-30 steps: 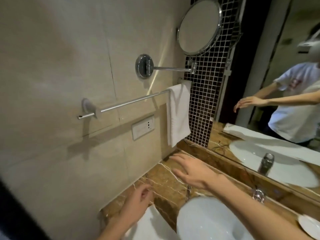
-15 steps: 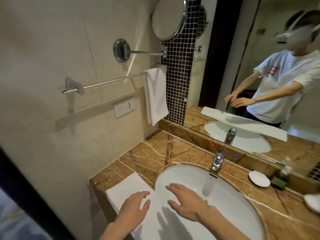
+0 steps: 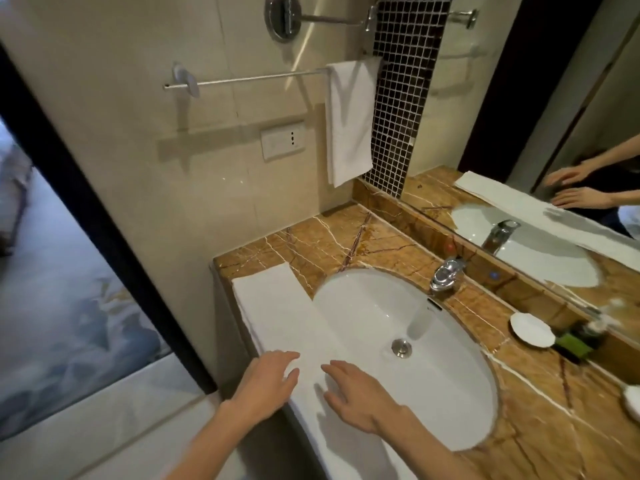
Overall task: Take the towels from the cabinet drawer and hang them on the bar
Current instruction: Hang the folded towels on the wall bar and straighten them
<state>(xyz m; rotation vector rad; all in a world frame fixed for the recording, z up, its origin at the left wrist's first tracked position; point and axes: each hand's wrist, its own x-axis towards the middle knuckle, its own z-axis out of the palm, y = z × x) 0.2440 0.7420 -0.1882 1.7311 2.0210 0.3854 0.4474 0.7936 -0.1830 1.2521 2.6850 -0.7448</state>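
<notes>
- The fingers (image 3: 281, 358) of the left hand (image 3: 266, 386) are spread and nearly straight, holding nothing, in the lower middle of the frame
- The fingers (image 3: 335, 370) of the right hand (image 3: 356, 396) are also spread wide and relaxed, gripping nothing, just right of the left hand
- Both palms face down over the near end of a folded white towel (image 3: 277, 306); a faint shadow lies under the right hand, and I cannot tell whether either hand touches the cloth
- This towel lies flat as a long strip along the front left edge of the table (image 3: 311, 237), overlapping the left rim of the sink (image 3: 433, 393)
- The sink is a white oval bowl set into the brown marble table, with a metal drain (image 3: 401, 348) in its middle and a chrome faucet (image 3: 446, 273) behind it
- Right of the faucet sits a small white dish (image 3: 531, 329), with a green object (image 3: 571, 344) just beside it
- In the upper middle of the frame a second white towel (image 3: 349, 119) hangs over the right end of the bar (image 3: 256, 77), well apart from the hands
- Below the bar is a white wall socket (image 3: 283, 140)
- The mirror (image 3: 554, 116) on the right reflects both hands and the long towel
</notes>
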